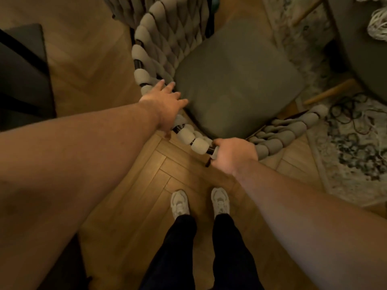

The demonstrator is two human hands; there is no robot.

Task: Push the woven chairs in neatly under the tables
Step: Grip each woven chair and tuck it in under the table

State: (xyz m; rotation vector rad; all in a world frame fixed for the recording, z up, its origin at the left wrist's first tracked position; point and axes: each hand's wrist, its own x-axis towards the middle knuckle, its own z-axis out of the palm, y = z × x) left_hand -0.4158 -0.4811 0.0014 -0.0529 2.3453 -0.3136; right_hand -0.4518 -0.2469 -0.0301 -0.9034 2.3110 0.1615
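Behind the curved back of the woven chair [167, 38] stands the person, both hands on its rim, and the push is only getting set up. The left hand [165, 101] lies across the rim, fingers stretched almost straight toward the grey cushion [236, 80] and thumb down the outer side, pressing more than clasping. The right hand [232, 153] is curled tight round the dark frame further along the rim. This chair stands angled on the wooden floor [129, 185], front corner over the edge of the rug [345, 164], and its seat is wholly out in the open, so nothing is tucked in yet. The dark table [360, 49] waits off the far right corner of the seat, one wooden leg [333, 94] just beside it. By my reading, a turn and a shove are both left to do. Count: two woven chairs, this one and a second chair [125, 7] peeking in at the top edge; one table I can be sure of; one cushion; one rug; two hands.
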